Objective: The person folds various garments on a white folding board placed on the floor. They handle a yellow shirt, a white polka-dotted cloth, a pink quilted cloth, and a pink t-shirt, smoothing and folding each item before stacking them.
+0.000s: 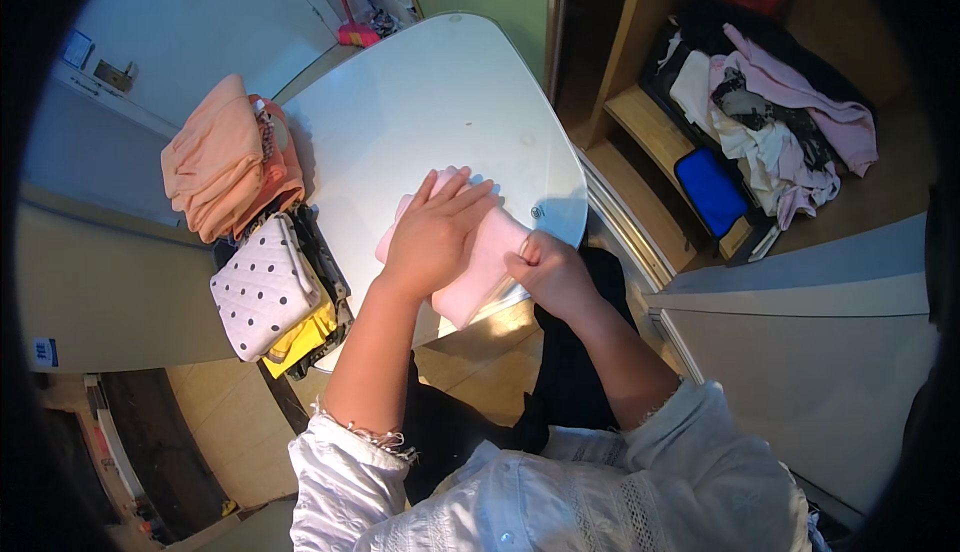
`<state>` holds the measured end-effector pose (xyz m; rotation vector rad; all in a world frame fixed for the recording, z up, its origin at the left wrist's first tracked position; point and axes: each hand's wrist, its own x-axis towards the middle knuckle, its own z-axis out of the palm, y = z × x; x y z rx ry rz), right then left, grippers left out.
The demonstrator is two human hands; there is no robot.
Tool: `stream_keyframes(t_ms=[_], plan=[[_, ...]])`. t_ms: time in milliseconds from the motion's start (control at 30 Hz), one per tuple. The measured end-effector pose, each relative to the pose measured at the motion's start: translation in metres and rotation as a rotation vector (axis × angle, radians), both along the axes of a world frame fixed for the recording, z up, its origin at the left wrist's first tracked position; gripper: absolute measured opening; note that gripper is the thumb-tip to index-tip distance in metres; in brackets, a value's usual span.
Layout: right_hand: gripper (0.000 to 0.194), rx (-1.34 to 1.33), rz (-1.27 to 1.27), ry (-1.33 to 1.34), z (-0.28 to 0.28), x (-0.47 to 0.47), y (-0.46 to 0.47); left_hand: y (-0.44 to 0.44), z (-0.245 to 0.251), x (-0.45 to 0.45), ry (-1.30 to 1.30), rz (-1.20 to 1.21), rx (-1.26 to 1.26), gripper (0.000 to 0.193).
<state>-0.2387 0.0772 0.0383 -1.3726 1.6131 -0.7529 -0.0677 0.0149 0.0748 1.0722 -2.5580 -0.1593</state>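
A folded pink garment [487, 259] lies at the near edge of the white table [405, 94], its front part reaching over the edge. My left hand [435, 233] rests palm down across it with the fingers a little spread, covering much of its left half. At the garment's right edge, my right hand [551, 267] is closed with the cloth pinched between thumb and curled fingers. What is under my left palm is hidden.
On the table's left side stand stacks of folded clothes: peach garments [214, 166] and a polka-dot piece [266, 289] above a yellow one [304, 338]. To the right, an open cabinet holds a heap of loose clothes [765, 121] and a blue item [711, 192].
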Motion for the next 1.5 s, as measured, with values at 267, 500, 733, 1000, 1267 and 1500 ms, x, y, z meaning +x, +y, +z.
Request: stream_keyframes(t_ms=[267,500,733,1000,1267,1500], plan=[[0.03,-0.736,-0.073,0.203,-0.021,0.013,-0.021,-0.023,-0.003,-0.011,-0.135,-0.011,-0.024,0.047],[0.062,-0.074,0.131,0.328,0.013,0.004,-0.03,-0.019,-0.002,0.043,0.559,0.59,0.911,0.094],[0.038,-0.447,0.371,0.155,0.065,0.005,-0.027,0.036,0.041,0.068,0.642,0.465,0.607,0.074],[0.017,-0.974,0.487,0.417,0.017,0.031,-0.002,0.085,-0.008,0.089,0.307,0.312,-0.155,0.024],[0.027,-0.706,0.606,0.45,0.036,0.024,0.038,0.111,-0.008,0.077,0.533,0.339,-0.068,0.027],[0.033,-0.849,0.427,0.411,0.041,0.063,-0.025,0.067,0.012,0.01,0.645,0.436,0.037,0.04]])
